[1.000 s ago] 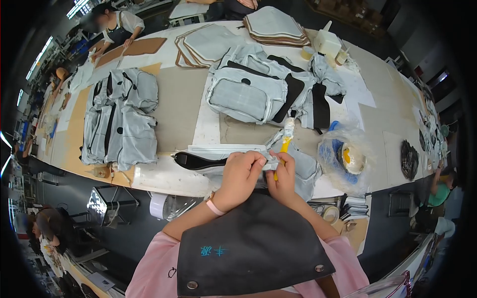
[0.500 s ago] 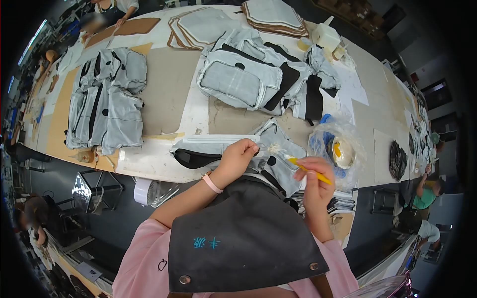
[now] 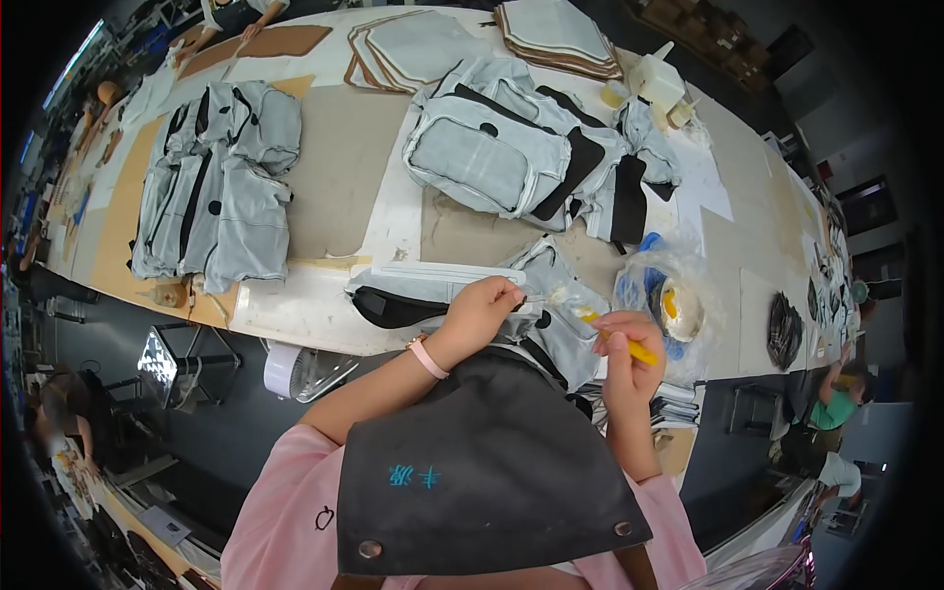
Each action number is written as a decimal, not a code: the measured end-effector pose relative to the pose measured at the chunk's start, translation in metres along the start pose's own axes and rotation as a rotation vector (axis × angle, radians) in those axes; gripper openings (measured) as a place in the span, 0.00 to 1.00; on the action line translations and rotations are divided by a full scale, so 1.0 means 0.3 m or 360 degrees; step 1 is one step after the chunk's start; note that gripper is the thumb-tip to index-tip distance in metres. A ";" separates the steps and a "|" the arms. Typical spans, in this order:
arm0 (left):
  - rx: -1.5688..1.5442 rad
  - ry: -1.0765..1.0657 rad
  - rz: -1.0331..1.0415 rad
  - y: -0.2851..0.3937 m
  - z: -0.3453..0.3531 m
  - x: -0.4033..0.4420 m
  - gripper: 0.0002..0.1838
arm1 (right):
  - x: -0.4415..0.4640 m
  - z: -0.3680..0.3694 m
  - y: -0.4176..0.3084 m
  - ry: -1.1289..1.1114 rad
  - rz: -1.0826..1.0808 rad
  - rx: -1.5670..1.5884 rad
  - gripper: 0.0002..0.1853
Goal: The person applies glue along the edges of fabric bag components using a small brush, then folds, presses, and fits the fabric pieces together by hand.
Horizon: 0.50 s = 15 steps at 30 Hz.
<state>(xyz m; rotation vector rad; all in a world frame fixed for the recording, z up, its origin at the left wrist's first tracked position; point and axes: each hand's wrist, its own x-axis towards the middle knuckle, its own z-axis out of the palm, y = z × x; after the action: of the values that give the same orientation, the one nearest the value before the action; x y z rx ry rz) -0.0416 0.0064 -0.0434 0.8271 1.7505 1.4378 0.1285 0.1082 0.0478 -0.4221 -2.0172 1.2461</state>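
Note:
A pale grey bag piece [image 3: 562, 329] with a black zipper strip [image 3: 393, 307] lies at the table's near edge in front of me. My left hand [image 3: 484, 311] is closed in a pinch on its upper middle part; the fingertips hide the exact grip. My right hand [image 3: 629, 359] is closed around the yellow handle of a brush [image 3: 641, 352]. The brush's front end points left, over the grey piece near a whitish patch. Right of that hand, a bowl of white paste [image 3: 680, 315] with a yellow object in it sits in clear plastic and blue wrapping.
Sewn grey bag bodies lie at the left [image 3: 221, 187] and centre back [image 3: 482, 152]. Stacks of cut panels [image 3: 559, 39] and a white plastic container [image 3: 657, 84] stand behind. A crumpled black bag [image 3: 784, 329] is at right. Another person's hand [image 3: 251, 32] touches brown panels far left.
The whole view has shifted slightly. The brush and my right hand have moved only a little, the brush staying over the grey piece. My left hand keeps its pinch.

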 end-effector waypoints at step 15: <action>0.0006 -0.0091 -0.0109 -0.028 -0.002 0.022 0.13 | 0.031 0.045 0.016 -0.0221 -0.0359 -0.0234 0.08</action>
<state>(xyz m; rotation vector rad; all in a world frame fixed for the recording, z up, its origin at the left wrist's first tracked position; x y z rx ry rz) -0.0459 0.0102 -0.0525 0.7947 1.7228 1.3536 0.1118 0.1074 0.0437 -0.1737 -2.2132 1.0173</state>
